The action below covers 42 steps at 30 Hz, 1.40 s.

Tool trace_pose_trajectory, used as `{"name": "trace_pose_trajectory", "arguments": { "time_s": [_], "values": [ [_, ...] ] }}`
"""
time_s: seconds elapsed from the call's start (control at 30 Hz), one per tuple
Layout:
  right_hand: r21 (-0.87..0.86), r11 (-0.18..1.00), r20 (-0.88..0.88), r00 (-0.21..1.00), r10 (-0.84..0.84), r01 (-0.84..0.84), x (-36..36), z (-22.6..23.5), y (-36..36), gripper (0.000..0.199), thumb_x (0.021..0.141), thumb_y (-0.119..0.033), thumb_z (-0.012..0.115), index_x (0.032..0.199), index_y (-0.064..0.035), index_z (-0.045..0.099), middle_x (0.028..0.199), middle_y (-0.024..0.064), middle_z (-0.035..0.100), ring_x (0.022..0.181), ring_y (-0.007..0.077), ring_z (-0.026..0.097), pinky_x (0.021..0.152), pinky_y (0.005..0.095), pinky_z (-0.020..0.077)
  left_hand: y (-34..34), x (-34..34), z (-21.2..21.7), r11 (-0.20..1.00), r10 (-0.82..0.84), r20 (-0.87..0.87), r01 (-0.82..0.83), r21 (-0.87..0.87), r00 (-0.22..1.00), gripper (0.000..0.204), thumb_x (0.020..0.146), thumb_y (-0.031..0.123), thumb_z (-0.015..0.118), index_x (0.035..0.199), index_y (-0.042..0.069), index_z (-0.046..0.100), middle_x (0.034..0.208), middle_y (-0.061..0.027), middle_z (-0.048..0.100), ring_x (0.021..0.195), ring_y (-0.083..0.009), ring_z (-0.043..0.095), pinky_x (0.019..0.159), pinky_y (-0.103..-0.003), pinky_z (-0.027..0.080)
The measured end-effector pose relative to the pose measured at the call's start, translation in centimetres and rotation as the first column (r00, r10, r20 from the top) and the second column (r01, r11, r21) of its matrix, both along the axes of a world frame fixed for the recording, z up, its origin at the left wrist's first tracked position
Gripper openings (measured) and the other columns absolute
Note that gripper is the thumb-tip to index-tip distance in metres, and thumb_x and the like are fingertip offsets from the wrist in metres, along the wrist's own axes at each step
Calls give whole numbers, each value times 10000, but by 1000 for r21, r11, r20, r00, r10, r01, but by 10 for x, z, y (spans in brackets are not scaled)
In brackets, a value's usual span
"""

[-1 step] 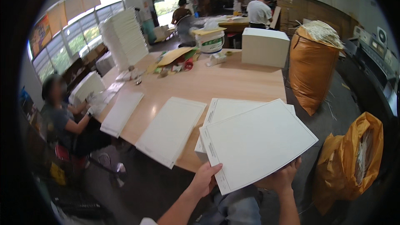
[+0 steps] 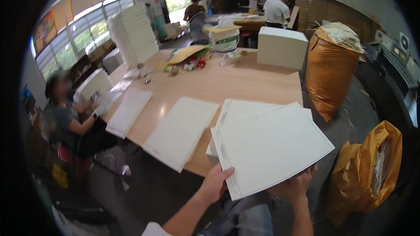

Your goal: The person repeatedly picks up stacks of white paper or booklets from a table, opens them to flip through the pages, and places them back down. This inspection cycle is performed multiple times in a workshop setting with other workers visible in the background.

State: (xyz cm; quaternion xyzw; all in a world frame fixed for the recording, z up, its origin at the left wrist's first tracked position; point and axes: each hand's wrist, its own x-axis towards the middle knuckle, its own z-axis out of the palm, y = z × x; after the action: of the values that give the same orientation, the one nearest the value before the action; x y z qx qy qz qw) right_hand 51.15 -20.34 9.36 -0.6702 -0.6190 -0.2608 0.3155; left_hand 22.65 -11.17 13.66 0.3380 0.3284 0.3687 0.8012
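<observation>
A large white sheet (image 2: 273, 148) with a thin printed border is held tilted over the table's near right corner. My left hand (image 2: 214, 183) grips its lower left edge, thumb on top and fingers underneath. Under the lower right edge, my right hand (image 2: 298, 183) holds the sheet from below, its fingers partly hidden. Whether it is one sheet or several together, I cannot tell. Partly covered behind it lies a stack of similar white sheets (image 2: 239, 110). Left of that, a white pile (image 2: 181, 133) hangs slightly over the table's front edge, with another white pile (image 2: 130, 112) farther left.
On the wooden table (image 2: 227, 81) stand a white bucket (image 2: 224, 42), a large white paper block (image 2: 282, 48) and a tall white stack (image 2: 132, 35). Orange sacks of paper shreds (image 2: 331, 74) stand on the right. A person (image 2: 72, 118) sits at the left; others work behind.
The whole view has shifted slightly, so the table's things appear a little higher and farther right. Both hands keep their hold on the sheet.
</observation>
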Motion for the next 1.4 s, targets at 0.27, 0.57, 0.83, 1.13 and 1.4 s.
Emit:
{"name": "trace_pose_trajectory", "arguments": {
  "time_s": [0.27, 0.57, 0.83, 1.13, 1.4],
  "values": [
    [-37, 998, -10, 999, -46, 46, -10, 11, 3, 500, 876, -412, 799, 1281, -127, 734, 1441, 152, 666, 1408, 365, 553, 1227, 576, 286, 32, -118, 18, 913, 306, 82, -317, 256, 949, 444, 1058, 57, 585, 1484, -29, 496, 1426, -171, 654, 1270, -278, 679, 1111, -447, 552],
    [-60, 997, 27, 999, -42, 43, -10, 11, 4, 565, 874, -417, 829, 1356, -157, 689, 1493, 106, 633, 1438, 333, 527, 1245, 554, 256, 118, -197, -47, 792, 556, 145, -574, 206, 819, 458, 1128, 189, 552, 1563, 88, 448, 1477, -95, 614, 1340, -288, 628, 1126, -483, 535],
    [-88, 994, 48, 997, -58, 62, -8, 12, 1, 564, 894, -429, 826, 1369, -165, 677, 1494, 99, 633, 1432, 328, 535, 1236, 551, 281, 145, -207, -101, 810, 553, -294, -586, -30, 780, 352, 1151, 226, 523, 1474, 86, 521, 1362, -93, 648, 1205, -274, 656, 1011, -507, 573],
    [-97, 994, 69, 997, -41, 47, -11, 17, 1, 568, 919, -425, 805, 1386, -136, 662, 1507, 119, 623, 1431, 341, 540, 1229, 540, 287, 151, -216, -106, 831, 529, -256, -555, -38, 809, 347, 1159, 251, 507, 1454, 69, 529, 1320, -89, 667, 1139, -267, 689, 974, -482, 590],
    [-106, 994, 23, 1000, -21, 24, -9, 18, 0, 555, 945, -406, 783, 1410, -126, 665, 1504, 131, 629, 1446, 345, 530, 1250, 555, 273, 147, -220, -101, 875, 461, -291, -485, -13, 839, 413, 1150, 332, 536, 1452, 50, 521, 1339, -142, 648, 1180, -310, 676, 990, -506, 587]
  ]
}}
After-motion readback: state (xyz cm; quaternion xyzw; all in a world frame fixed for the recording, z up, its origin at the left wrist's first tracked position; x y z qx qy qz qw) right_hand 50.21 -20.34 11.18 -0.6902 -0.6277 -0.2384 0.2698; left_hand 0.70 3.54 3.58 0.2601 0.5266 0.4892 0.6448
